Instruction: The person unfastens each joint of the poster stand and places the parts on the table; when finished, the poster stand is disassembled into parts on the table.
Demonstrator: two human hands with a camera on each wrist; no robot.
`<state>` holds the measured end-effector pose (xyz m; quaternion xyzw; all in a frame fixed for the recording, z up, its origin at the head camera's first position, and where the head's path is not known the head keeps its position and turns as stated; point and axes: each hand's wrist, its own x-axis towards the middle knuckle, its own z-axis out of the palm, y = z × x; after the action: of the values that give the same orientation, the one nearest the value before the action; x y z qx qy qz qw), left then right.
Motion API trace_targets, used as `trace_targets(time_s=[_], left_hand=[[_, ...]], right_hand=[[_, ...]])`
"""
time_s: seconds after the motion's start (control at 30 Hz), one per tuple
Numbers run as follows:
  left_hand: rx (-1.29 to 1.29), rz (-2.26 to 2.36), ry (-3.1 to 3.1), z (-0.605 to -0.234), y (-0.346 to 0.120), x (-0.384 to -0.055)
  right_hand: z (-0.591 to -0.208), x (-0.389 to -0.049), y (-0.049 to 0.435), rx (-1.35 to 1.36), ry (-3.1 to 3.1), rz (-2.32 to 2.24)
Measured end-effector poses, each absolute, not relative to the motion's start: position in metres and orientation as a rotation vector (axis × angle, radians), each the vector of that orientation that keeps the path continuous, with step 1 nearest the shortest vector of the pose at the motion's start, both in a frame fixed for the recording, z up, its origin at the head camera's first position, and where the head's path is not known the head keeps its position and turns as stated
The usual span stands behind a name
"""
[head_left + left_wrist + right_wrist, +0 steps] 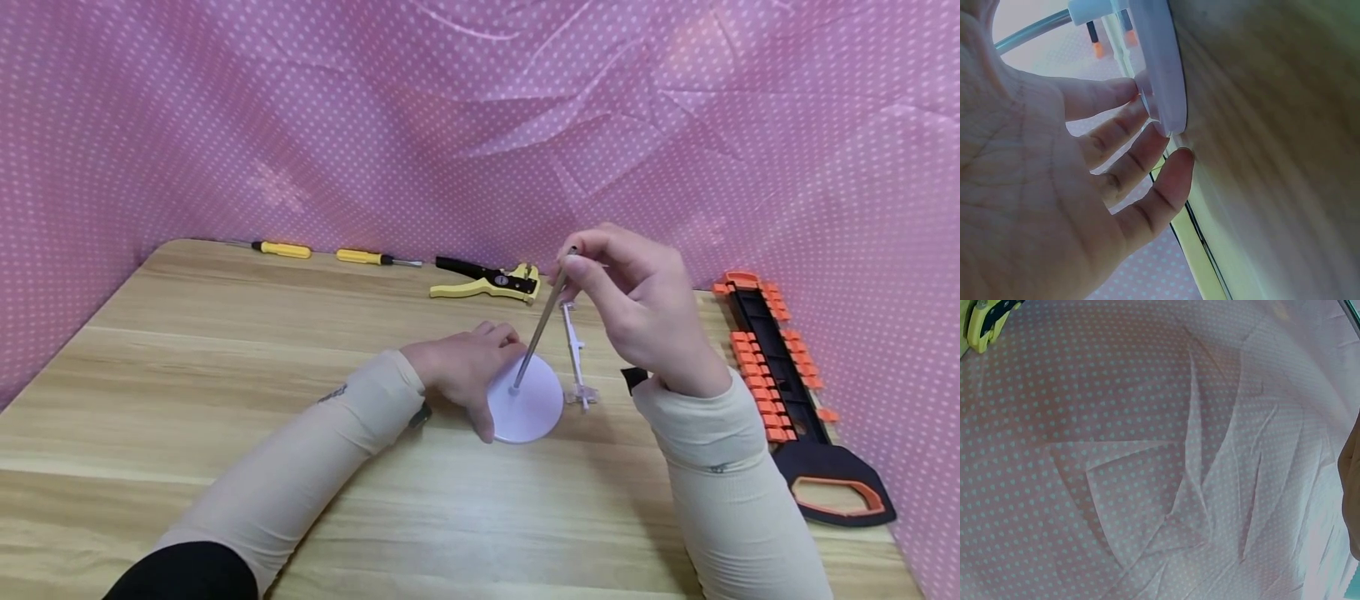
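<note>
A white round base [536, 412] lies flat on the table, and a thin metal rod [541, 329] rises from its raised socket, leaning to the right. My left hand [468, 373] grips the base by its left rim, thumb on the near side and fingers on the far side. In the left wrist view, fingertips touch the edge of the base [1163, 69]. My right hand [648, 304] pinches the upper end of the rod between thumb and fingers. Just right of the base lies a slim white plastic bar [574, 346] with a clear piece at its near end.
Two yellow-handled screwdrivers [285, 249] and yellow-black wire strippers [498, 281] lie along the back edge. On the right rests a black and orange rack with a handle [787, 375]. A pink dotted cloth [375, 125] hangs behind the wooden table [225, 367].
</note>
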<state>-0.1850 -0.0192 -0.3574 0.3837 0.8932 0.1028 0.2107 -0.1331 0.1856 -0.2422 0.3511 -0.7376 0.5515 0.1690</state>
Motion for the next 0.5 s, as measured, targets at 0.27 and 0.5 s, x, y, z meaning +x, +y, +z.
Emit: trace_targets(time_s=[0.27, 0.5], left_hand=[[1.084, 0.29, 2.483, -0.356, -0.019, -0.185], [1.086, 0.274, 2.483, -0.356, -0.019, -0.185]], right_hand=[[-0.241, -0.133, 0.184, 0.997, -2.091, 1.511], [-0.246, -0.143, 0.188, 0.878, -2.07, 1.614]])
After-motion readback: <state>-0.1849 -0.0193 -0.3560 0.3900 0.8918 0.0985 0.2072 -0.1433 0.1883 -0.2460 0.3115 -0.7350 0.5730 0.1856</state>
